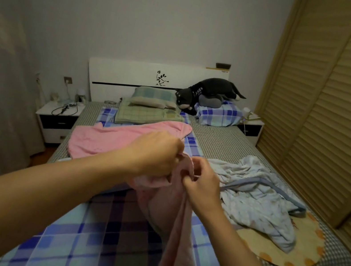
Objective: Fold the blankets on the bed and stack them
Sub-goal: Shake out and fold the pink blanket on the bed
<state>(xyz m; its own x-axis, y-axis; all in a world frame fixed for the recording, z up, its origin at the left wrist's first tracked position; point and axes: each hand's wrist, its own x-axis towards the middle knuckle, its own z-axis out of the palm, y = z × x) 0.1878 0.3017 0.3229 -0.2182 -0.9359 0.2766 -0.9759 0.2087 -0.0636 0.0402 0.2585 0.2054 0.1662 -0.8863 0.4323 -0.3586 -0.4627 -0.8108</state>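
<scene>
A pink blanket (107, 142) lies partly spread across the middle of the bed (222, 141), and part of it hangs down toward me. My left hand (154, 152) grips a bunched edge of it, lifted above the bed. Just to the right, my right hand (202, 180) pinches another part of the same edge. A crumpled light blue blanket (261, 199) with a darker border lies on the right side of the bed. A blue plaid sheet (87, 230) covers the near part of the mattress.
Pillows (151, 105) and a dark plush cat (209, 94) sit at the white headboard (128, 73). A round orange-spotted mat (299, 248) lies under the blue blanket. Nightstands (57, 116) flank the bed; a louvred wardrobe (330, 101) stands close on the right, a curtain on the left.
</scene>
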